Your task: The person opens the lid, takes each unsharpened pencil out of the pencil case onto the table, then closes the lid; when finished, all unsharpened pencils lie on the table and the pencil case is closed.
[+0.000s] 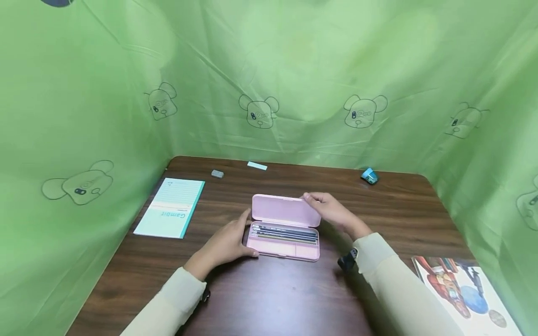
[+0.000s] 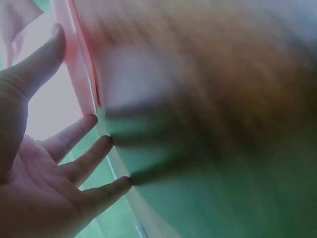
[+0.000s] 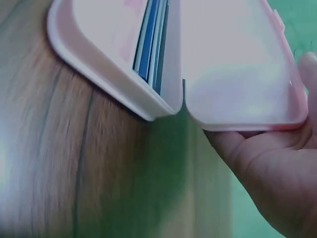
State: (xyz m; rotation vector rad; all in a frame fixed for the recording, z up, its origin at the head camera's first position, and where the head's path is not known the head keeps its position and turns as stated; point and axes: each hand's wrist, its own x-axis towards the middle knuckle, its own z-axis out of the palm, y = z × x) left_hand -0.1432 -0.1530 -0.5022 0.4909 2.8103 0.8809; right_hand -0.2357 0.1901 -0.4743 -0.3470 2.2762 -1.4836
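A pink pencil case (image 1: 308, 252) lies on the table with its lid (image 1: 281, 208) raised at the back. Several pencils (image 1: 286, 233) lie lengthwise in its tray. At the case's left end rests my left hand (image 1: 224, 240), thumb by the front corner, forefinger near the hinge side. Its fingers (image 2: 81, 163) look straight and spread in the left wrist view. My right hand (image 1: 332, 212) grips the lid's upper right corner, thumb on the inner face and fingers behind. The right wrist view has that hand (image 3: 277, 168) at the lid's edge.
A Gambit notebook (image 1: 170, 205) lies at the left. Along the back are a grey eraser (image 1: 217, 173), a pale strip (image 1: 257, 165) and a blue pencil sharpener (image 1: 370, 176). An illustrated book (image 1: 466, 294) sits front right, partly behind the right sleeve. Green cloth (image 1: 311, 70) surrounds the table.
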